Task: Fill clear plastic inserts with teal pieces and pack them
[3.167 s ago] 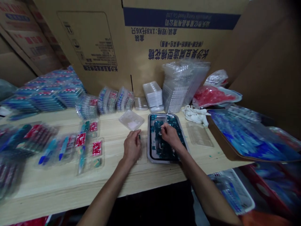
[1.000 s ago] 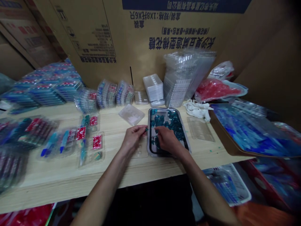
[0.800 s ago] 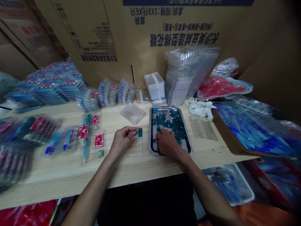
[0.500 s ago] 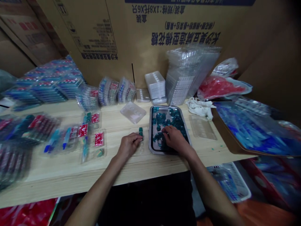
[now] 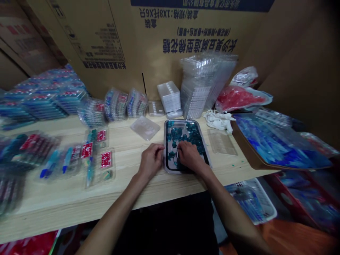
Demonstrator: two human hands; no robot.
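My right hand (image 5: 190,156) reaches into a metal tray (image 5: 205,150) with its fingers curled down among teal, jelly-like pieces (image 5: 175,134). Whatever its fingertips grip is hidden. My left hand (image 5: 151,161) rests just beside the tray's left rim, fingers bent together and the fingertips near the edge. What it holds, if anything, cannot be made out. Left of it lie clear blister packs (image 5: 113,159), with red-and-white sachets (image 5: 106,160) and teal pieces inside. Behind my left hand a flat clear plastic piece (image 5: 145,128) lies on the table.
Stacked clear trays (image 5: 198,88) and white plastic trays (image 5: 170,99) stand at the back before a large carton (image 5: 148,67). White gloves (image 5: 219,120) lie right of the tray, beside an open box of blue packets (image 5: 276,141). Filled packs (image 5: 47,95) pile up at left.
My left hand has moved right, towards the metal tray. The small clear pack with a teal piece by it no longer shows. My right hand stays in the tray. The view has shifted slightly.
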